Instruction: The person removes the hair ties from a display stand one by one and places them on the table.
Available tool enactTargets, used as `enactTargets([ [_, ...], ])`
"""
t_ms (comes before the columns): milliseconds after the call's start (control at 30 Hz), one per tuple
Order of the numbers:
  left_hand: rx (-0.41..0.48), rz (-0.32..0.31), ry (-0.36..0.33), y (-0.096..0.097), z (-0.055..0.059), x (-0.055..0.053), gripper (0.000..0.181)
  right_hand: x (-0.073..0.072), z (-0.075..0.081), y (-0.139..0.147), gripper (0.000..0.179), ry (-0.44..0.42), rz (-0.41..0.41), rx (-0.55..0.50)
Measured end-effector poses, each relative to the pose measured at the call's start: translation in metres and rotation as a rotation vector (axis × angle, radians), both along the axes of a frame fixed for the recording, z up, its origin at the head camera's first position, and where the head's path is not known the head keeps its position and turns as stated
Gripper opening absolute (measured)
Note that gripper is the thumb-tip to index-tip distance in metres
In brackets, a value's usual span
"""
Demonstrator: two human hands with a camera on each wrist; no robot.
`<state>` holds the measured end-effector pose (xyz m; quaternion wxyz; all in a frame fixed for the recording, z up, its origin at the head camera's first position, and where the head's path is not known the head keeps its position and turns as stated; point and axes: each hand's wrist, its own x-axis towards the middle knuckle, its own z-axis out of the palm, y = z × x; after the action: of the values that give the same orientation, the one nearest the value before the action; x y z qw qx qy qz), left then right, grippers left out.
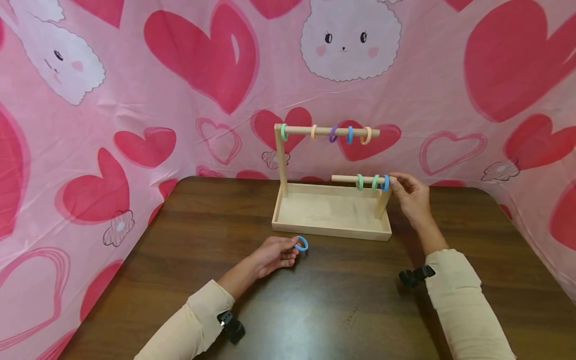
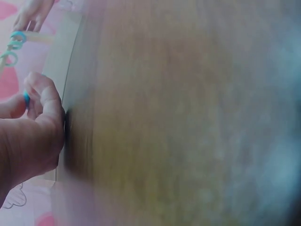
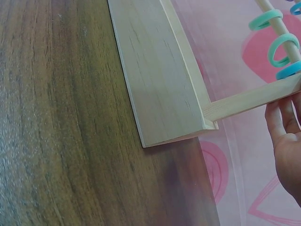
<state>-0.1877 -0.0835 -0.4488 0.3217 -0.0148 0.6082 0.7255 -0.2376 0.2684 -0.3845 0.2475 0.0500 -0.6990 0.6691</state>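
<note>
Just in front of a wooden rack, my left hand pinches a blue ring between thumb and fingers, low over the table. In the left wrist view that ring is mostly hidden by the fingers. My right hand grips the top of the rack's short post, its thumb and fingertips at the outer end. The lower rod carries two green rings and a blue ring, the blue one nearest the post and close to my right fingertips.
On the rack's taller left post, an upper rod bears several rings in green, peach, purple and blue. The rack's shallow tray stands on a dark wooden table. Behind it hangs a pink cloth with hearts.
</note>
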Motion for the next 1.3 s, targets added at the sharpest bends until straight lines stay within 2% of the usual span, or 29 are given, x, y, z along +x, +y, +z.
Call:
enactTargets([
  [200,-0.003,0.016,-0.014,-0.002,0.001,-0.003,0.024,0.001,0.001,-0.001,0.020,0.001,-0.008,0.010],
  [400,-0.033,0.031,-0.043,-0.003,0.001,-0.006,0.025,-0.010,-0.014,0.006,0.018,-0.028,-0.020,0.035],
  [533,-0.038,0.034,-0.047,-0.003,0.001,-0.007,0.024,-0.013,-0.018,0.009,0.018,-0.004,-0.019,0.048],
  [667,-0.042,0.033,-0.038,-0.003,0.002,-0.007,0.024,-0.013,-0.018,0.009,0.021,0.024,-0.011,0.046],
  [733,-0.054,0.037,-0.035,-0.003,0.002,-0.007,0.025,-0.009,-0.012,0.006,0.023,0.018,-0.007,0.038],
  [933,-0.169,0.026,0.008,-0.007,0.004,-0.007,0.031,-0.004,-0.004,0.002,0.033,-0.007,0.001,0.006],
  [1100,-0.239,0.048,0.034,-0.013,0.005,-0.011,0.028,-0.002,-0.002,0.000,0.027,0.005,0.010,0.004],
  [1300,-0.326,0.071,0.128,-0.018,0.007,-0.012,0.033,0.002,0.002,-0.002,0.031,0.010,0.007,0.006],
])
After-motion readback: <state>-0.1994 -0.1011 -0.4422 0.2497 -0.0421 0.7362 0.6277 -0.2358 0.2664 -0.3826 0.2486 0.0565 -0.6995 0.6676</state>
